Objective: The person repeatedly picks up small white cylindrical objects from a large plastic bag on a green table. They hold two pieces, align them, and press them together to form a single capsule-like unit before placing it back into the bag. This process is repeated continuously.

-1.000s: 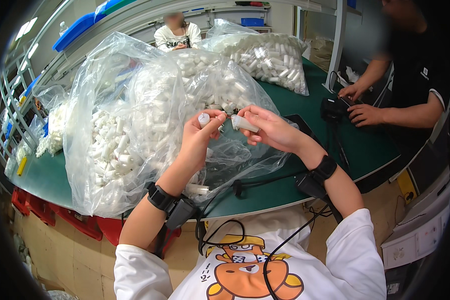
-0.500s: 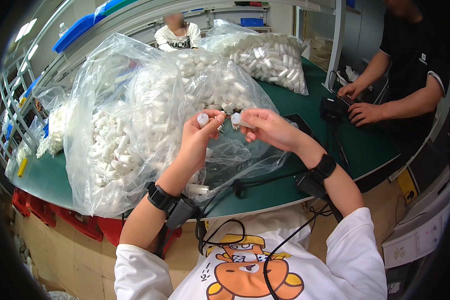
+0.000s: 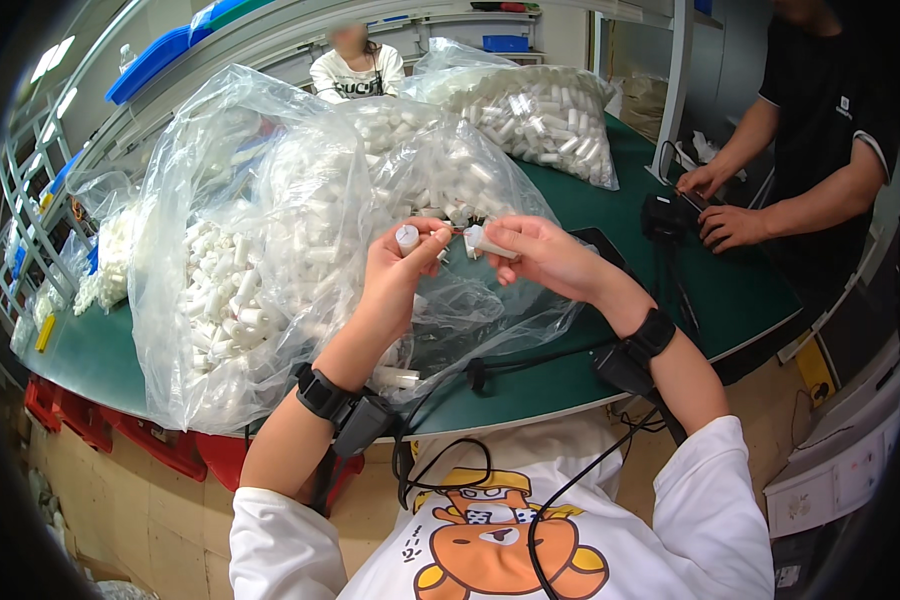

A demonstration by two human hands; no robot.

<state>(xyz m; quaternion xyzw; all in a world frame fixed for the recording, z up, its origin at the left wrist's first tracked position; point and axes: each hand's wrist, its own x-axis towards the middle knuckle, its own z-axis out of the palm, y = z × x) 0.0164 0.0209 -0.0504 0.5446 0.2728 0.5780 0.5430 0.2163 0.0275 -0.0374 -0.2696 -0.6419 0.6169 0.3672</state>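
Note:
My left hand (image 3: pixel 394 272) is closed round a short white plastic cylinder (image 3: pixel 407 236), whose round end points up beside the thumb. The left thumb and forefinger pinch together at something too small to make out. Close by on the right, my right hand (image 3: pixel 548 258) grips another white plastic cylinder (image 3: pixel 492 244), tilted with one end toward the left fingertips. Thin reddish wires (image 3: pixel 454 229) seem to run between the two hands. Both hands are above the near edge of a big clear plastic bag (image 3: pixel 355 165) full of similar white cylinders.
A second filled clear bag (image 3: pixel 545 125) lies farther back on the green table (image 3: pixel 560 385). At the right, a co-worker's hands (image 3: pixel 725 225) work near a black device (image 3: pixel 663 218). Black cables (image 3: pixel 530 362) cross the table's front edge; red stools (image 3: pixel 160 445) stand below.
The cylinder in my right hand has turned, showing more of its side. My left hand stays nearly where it was. The person across the table has shifted slightly.

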